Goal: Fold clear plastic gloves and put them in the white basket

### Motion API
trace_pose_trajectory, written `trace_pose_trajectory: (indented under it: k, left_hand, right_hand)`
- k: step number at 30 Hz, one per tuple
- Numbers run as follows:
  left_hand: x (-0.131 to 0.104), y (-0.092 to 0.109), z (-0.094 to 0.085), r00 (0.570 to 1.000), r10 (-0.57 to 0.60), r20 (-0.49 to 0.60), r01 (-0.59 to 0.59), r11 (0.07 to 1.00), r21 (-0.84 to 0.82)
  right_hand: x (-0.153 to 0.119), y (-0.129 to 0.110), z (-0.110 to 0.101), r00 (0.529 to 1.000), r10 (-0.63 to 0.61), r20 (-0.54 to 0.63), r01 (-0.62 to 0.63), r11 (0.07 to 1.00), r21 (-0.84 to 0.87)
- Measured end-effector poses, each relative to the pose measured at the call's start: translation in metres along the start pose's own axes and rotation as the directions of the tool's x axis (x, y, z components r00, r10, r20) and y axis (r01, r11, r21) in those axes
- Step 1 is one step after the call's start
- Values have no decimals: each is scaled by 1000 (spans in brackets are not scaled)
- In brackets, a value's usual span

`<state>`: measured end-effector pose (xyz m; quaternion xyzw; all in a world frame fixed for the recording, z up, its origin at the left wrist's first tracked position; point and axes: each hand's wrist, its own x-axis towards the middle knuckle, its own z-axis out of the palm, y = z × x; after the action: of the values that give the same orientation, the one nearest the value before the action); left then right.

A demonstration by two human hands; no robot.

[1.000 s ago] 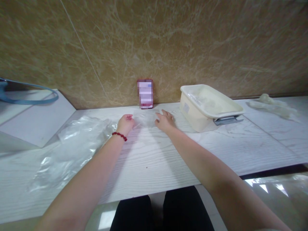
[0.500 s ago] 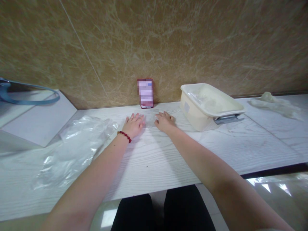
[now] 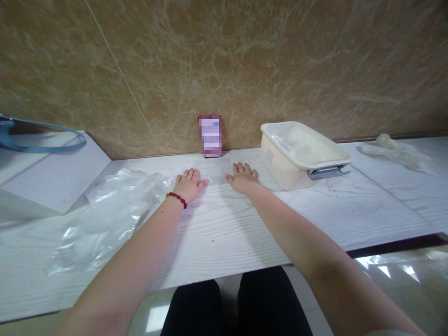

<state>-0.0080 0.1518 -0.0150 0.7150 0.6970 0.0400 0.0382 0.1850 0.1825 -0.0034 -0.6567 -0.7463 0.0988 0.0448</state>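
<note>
My left hand (image 3: 190, 185) lies palm down on the white wood-grain table (image 3: 213, 261), fingers spread and holding nothing. A red bead bracelet (image 3: 177, 198) circles that wrist. My right hand (image 3: 242, 178) also rests flat on the tabletop, open, with its thumb pointing toward the left hand. Beyond both hands, a phone (image 3: 211, 136) with a red edge leans upright against the wall, its screen blurred. Just right of my right hand stands a cream plastic bin (image 3: 285, 165) with clear plastic inside. To the left of my left hand lies a crumpled clear plastic bag (image 3: 112, 214).
A white box (image 3: 66, 172) stands at the far left with a blue strap (image 3: 52, 149) over it. Another crumpled translucent plastic piece (image 3: 395, 151) lies at the right. A brown marbled wall (image 3: 224, 60) rises behind the table. The bin's grey handle (image 3: 329, 172) juts toward the front.
My hands have moved slightly apart, the left one leftward and the right one rightward. The right hand's fingers have straightened and spread. Other things stay in place.
</note>
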Motion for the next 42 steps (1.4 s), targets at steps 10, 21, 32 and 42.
trace_pose_trajectory:
  k: [10, 21, 32, 42]
  left_hand:
    - [-7, 15, -9, 946, 287, -148, -277, 957, 82]
    - [-8, 28, -2, 915, 396, -75, -393, 918, 59]
    - [-9, 30, -4, 913, 398, -92, -395, 917, 52]
    - [-1, 11, -6, 918, -132, -375, 3, 946, -325]
  right_hand:
    - [-11, 35, -41, 871, -474, -132, 470, 880, -61]
    - [-10, 13, -25, 774, -627, -86, 609, 775, -170]
    - [-12, 15, -27, 757, -646, -98, 614, 755, -230]
    - [-3, 24, -22, 770, -621, -147, 604, 784, -146]
